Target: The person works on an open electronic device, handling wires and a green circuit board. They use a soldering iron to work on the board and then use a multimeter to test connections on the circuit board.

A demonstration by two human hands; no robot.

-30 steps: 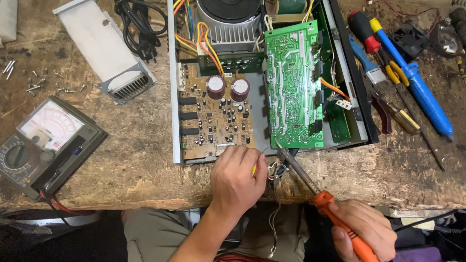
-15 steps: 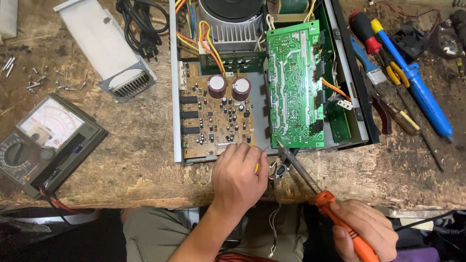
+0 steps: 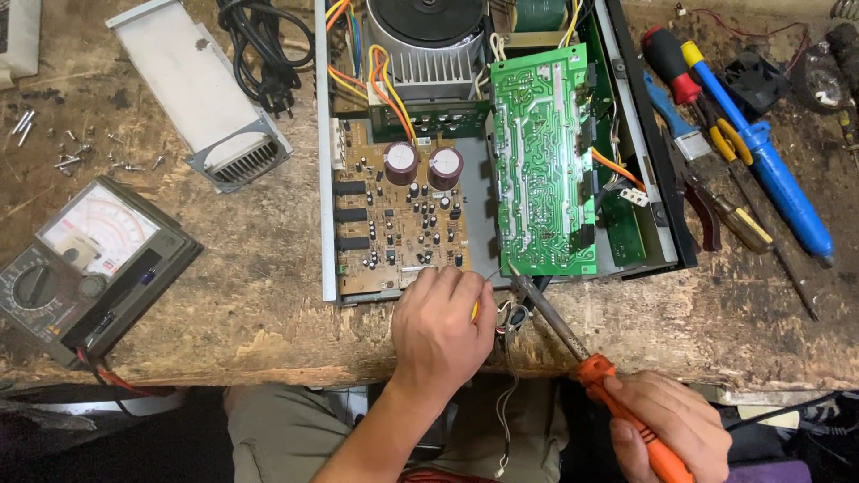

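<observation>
At the far left edge of the frame, an analog multimeter [image 3: 85,268] lies tilted on the worn wooden workbench [image 3: 259,268], with loose screws [image 3: 76,156] scattered above it in the upper left. Right of those, a grey metal cover with a vent grille [image 3: 201,98] lies diagonally, and a coiled black power cord [image 3: 259,45] sits just beside its upper end.

The open amplifier chassis [image 3: 324,179] fills the upper middle. Inside it, a brown circuit board [image 3: 398,224] carries two dark cylindrical capacitors [image 3: 422,164]; above that board are a finned heatsink and a round transformer [image 3: 429,31]. A green circuit board [image 3: 541,161] stands to the right of the brown one.

The left hand [image 3: 443,331] rests at the lower centre, at the chassis's front edge, fingers curled narrow and pinching something small and yellow, of which only a sliver shows at its right side. Just right of it a small tangle of wires [image 3: 512,317] hangs over the bench edge.

The right hand [image 3: 671,425], in the lower right, is wrapped around the orange handle of a soldering iron [image 3: 573,344]; its metal shaft slants up and left, the tip reaching the lower left corner of the green board.

In the upper right lie a red-handled screwdriver [image 3: 667,54], a blue desoldering pump [image 3: 769,174] and pliers [image 3: 707,197].
</observation>
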